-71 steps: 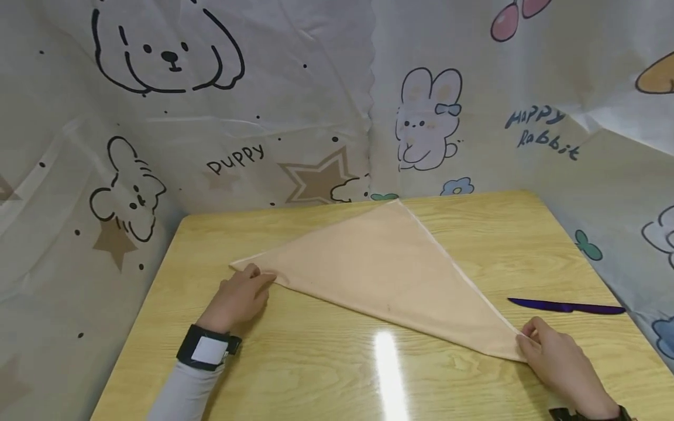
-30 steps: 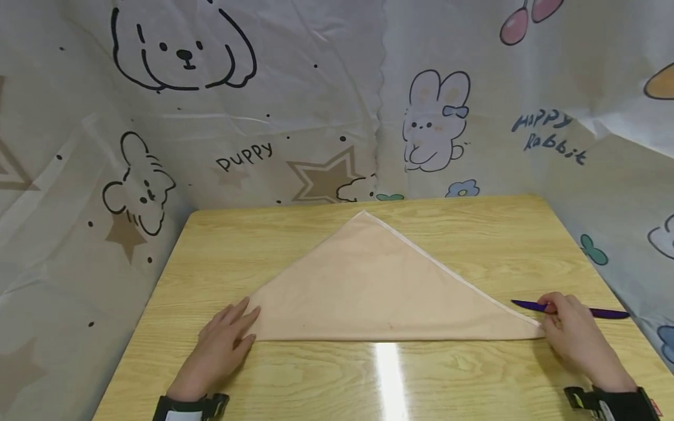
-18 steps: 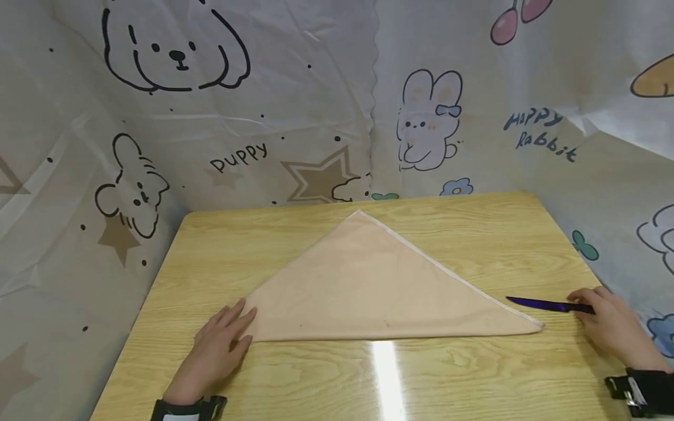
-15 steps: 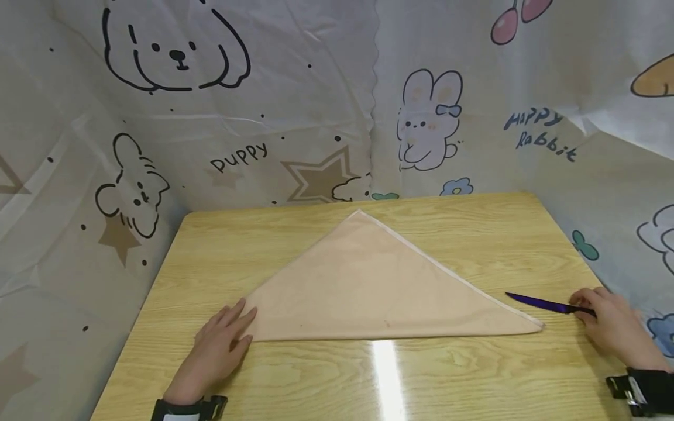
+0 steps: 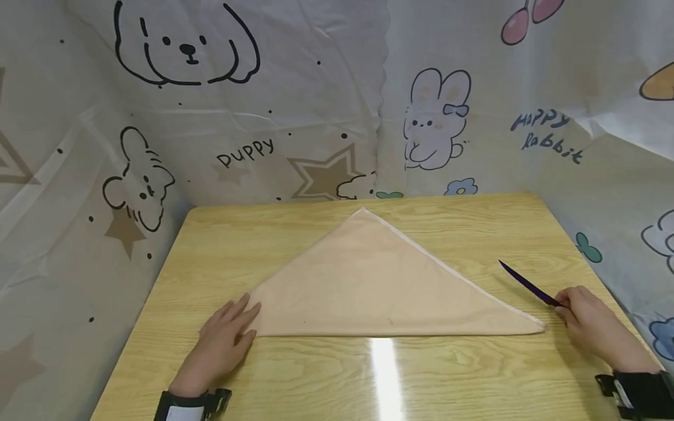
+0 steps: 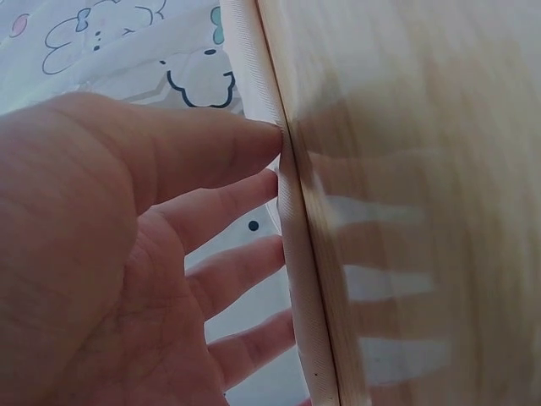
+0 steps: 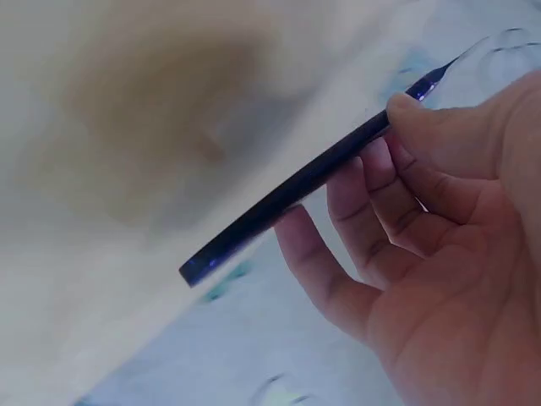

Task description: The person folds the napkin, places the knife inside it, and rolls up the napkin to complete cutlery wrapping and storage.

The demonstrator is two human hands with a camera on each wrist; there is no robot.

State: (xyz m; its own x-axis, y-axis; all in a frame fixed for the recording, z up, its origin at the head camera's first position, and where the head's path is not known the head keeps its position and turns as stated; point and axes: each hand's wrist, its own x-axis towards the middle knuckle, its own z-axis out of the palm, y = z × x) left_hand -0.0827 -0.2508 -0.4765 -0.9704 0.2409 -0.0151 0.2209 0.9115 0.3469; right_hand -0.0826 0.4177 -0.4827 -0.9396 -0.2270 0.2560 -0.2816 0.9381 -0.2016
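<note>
A peach cloth [image 5: 363, 280] with white edging lies folded into a triangle, its point toward the back and its long fold toward the front. My left hand [image 5: 218, 345] rests with spread fingers on the cloth's left corner, covering most of that corner. In the left wrist view the fingers [image 6: 237, 266] lie against the cloth edge [image 6: 296, 254]. At the right, my right hand [image 5: 597, 324] holds a dark purple knife [image 5: 526, 283] by its handle, blade pointing to the back left. The right wrist view shows thumb and fingers pinching the handle [image 7: 296, 182], raised off the table.
The wood-grain table [image 5: 316, 380] has rounded back corners and carries a bright light reflection at its front. A printed cloth curtain [image 5: 316, 88] with cartoon animals surrounds it at the back and both sides.
The cloth has been turned so its fold runs straight along the front. My right hand has let go of its right corner and picked up the knife, whose tip has swung upward.
</note>
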